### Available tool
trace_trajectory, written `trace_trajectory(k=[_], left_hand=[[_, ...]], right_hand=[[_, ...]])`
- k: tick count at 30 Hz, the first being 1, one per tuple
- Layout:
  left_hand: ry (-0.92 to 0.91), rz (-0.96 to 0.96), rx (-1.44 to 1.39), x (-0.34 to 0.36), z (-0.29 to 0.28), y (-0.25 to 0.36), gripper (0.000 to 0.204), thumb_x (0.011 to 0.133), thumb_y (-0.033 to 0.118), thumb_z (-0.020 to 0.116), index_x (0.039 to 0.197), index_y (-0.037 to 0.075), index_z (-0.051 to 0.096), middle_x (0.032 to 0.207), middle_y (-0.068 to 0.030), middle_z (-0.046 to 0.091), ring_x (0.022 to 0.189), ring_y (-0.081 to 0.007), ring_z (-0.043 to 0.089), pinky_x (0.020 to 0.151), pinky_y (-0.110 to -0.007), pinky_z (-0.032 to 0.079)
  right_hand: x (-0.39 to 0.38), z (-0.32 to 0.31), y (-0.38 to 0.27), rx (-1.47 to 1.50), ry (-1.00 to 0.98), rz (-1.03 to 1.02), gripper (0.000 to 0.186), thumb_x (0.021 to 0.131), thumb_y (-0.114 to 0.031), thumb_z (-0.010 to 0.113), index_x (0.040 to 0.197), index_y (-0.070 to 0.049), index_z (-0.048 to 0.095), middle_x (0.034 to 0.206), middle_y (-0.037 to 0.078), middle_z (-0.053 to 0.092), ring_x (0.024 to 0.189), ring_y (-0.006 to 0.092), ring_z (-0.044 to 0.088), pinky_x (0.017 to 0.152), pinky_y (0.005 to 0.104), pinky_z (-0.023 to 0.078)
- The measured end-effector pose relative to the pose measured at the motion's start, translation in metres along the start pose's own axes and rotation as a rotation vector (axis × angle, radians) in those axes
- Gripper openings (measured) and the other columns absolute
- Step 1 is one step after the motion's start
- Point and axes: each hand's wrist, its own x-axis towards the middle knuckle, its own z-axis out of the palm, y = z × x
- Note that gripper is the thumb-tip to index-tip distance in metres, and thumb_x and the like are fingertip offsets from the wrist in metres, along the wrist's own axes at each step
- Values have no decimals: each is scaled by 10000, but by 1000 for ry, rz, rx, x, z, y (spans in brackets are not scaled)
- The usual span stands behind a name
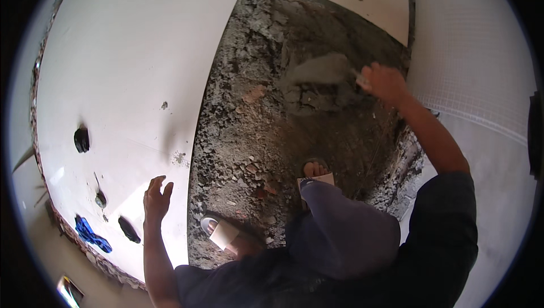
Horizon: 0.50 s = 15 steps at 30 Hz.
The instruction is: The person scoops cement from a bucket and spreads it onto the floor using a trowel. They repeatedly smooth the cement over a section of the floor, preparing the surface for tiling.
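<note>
My right hand (388, 84) is closed round the handle of a trowel, out over the far part of a strip of rough, grey-brown mortar (243, 132). The trowel's blade (323, 70) is smeared by motion and looks coated in grey; I cannot tell whether it touches the wet, dark mortar under it. My left hand (157, 197) is raised near the edge of the large pale floor tiles (119, 64). Its thumb stands apart from the fingers, and it holds nothing.
My sandalled feet, the left (221, 232) and the right (315, 172), stand on the mortar strip. Black objects (81, 139) and a crumpled blue cloth (92, 234) lie on the left tiles. A pale gridded panel (470, 53) stands at the right.
</note>
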Motion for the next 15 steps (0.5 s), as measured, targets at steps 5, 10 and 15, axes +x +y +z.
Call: trace_trajectory(k=[5, 10, 15], left_hand=[[1, -62, 8, -8, 1, -1, 306, 833, 210, 660, 1078, 39, 591, 1041, -153, 637, 888, -332, 630, 748, -427, 501], [-3, 14, 6, 11, -3, 5, 301, 832, 208, 657, 1073, 39, 594, 1055, -174, 630, 950, -380, 612, 791, -447, 495], [216, 134, 26, 77, -9, 5, 363, 866, 256, 622, 1148, 36, 558, 1146, -157, 599, 1075, -343, 560, 884, -443, 444]], right_hand=[[96, 45, 36, 6, -65, 107, 355, 885, -455, 547, 900, -101, 535, 744, 101, 583, 652, 270, 635, 543, 405, 529], [95, -3, 4, 327, -158, 270, 427, 897, -471, 512, 1003, -61, 562, 871, 156, 633, 718, 321, 638, 621, 446, 514], [57, -31, -52, 1112, -321, 829, 536, 923, -455, 482, 1173, 19, 496, 870, 180, 595, 690, 265, 633, 570, 371, 510]])
